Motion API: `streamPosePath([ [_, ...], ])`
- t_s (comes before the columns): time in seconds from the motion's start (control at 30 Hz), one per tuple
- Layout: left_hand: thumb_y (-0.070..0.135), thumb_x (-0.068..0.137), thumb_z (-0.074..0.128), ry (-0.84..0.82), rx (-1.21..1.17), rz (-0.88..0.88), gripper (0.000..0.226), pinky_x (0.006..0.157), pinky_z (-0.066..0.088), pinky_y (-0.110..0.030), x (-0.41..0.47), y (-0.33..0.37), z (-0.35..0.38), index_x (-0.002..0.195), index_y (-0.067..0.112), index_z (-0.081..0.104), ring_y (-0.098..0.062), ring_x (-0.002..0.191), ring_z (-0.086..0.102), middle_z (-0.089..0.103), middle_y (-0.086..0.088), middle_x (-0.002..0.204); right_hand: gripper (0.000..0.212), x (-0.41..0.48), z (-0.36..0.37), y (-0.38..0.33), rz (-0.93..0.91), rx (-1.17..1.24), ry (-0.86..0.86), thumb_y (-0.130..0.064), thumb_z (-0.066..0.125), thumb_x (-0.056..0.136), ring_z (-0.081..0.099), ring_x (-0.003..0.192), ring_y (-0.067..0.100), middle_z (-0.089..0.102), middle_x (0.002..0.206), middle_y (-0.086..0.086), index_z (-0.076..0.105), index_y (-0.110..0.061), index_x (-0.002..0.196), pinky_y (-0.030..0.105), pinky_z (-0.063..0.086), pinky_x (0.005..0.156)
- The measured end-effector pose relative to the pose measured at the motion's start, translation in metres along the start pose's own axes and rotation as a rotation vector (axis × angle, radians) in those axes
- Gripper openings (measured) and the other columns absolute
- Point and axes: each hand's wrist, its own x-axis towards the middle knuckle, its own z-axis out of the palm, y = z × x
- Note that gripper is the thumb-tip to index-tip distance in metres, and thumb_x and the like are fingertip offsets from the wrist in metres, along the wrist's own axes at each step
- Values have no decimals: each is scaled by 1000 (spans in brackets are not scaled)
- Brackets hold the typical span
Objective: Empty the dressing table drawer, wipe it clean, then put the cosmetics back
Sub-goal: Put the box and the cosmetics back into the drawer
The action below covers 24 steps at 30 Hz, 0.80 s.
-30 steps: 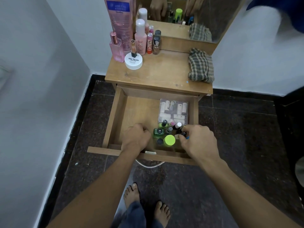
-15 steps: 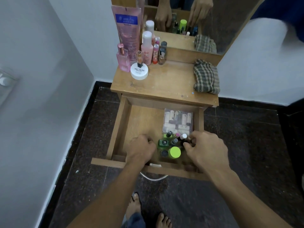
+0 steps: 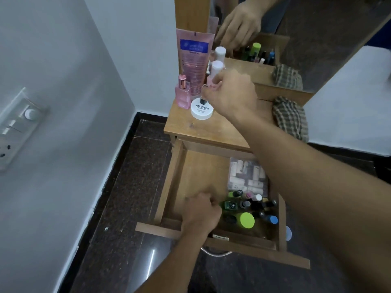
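The open wooden drawer (image 3: 169, 185) holds a clear box of pale tubes (image 3: 245, 174) and several small nail polish bottles (image 3: 249, 205), with a lime-capped jar (image 3: 246, 220) near the front. My left hand (image 3: 200, 212) rests on the drawer floor with its fingers curled, just left of a green bottle (image 3: 229, 205). My right hand (image 3: 230, 96) is up over the table top (image 3: 203, 130). Its fingertips pinch a small bottle (image 3: 202, 101) standing on the white nail polish jar (image 3: 201, 112). A pink tube (image 3: 193, 58), a pink perfume bottle (image 3: 183, 94) and a white-capped bottle (image 3: 216, 69) stand behind.
A checked cloth (image 3: 291, 118) lies at the table top's right end. The mirror (image 3: 296, 39) behind reflects my hand and the drawer. A white wall with a switch plate (image 3: 17, 123) is on the left. Dark stone floor (image 3: 131, 187) surrounds the table.
My right hand has left the drawer's bottles and risen to the cosmetics on the table top. My left hand has stayed in the drawer. The camera has moved closer.
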Motion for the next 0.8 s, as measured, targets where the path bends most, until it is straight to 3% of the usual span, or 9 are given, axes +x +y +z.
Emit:
streamPosePath([
  [0.1, 24, 93, 50, -4, -5, 11, 21, 66, 40, -31, 1, -2, 1, 72, 22, 52, -20, 74, 58, 58, 3, 72, 24, 12, 17, -7, -4, -84, -41, -41, 65, 90, 58, 88, 23, 63, 93, 1, 69, -20, 103, 33, 42, 65],
  [0.27, 24, 93, 49, -23, -33, 27, 22, 69, 46, -34, 3, -3, 2, 72, 20, 53, -27, 80, 64, 62, -2, 74, 16, 12, 30, -4, -25, -140, -37, -27, 66, 92, 62, 86, 22, 65, 91, 1, 72, -19, 105, 32, 46, 65],
  [0.37, 23, 93, 49, -29, -39, 38, 19, 70, 46, -35, 1, -3, 1, 78, 16, 58, -28, 82, 64, 64, -5, 77, 15, -4, 11, 9, -42, -108, 13, -30, 67, 86, 62, 78, 20, 67, 83, -2, 75, -18, 92, 28, 45, 59],
  [0.47, 23, 92, 49, -19, -58, 22, 17, 71, 44, -35, 0, -2, 3, 87, 12, 61, -30, 86, 63, 64, -5, 80, 17, -43, -16, 34, -42, -72, 0, -34, 68, 82, 66, 72, 17, 72, 76, -5, 78, -20, 84, 30, 54, 62],
  [0.6, 23, 92, 48, 19, -42, 7, 16, 73, 44, -35, -3, 0, 4, 85, 15, 59, -30, 84, 59, 63, -7, 84, 17, -116, -47, 76, -3, -75, -86, -38, 74, 85, 67, 72, 11, 71, 74, -7, 79, -22, 88, 33, 59, 65],
  [0.8, 24, 93, 49, 69, 85, 13, 22, 76, 42, -33, -6, 3, 6, 102, 17, 69, -32, 95, 61, 69, -11, 98, 18, -184, -55, 117, 184, -96, -157, -44, 71, 82, 70, 80, 24, 73, 80, -3, 77, -29, 91, 42, 61, 71],
])
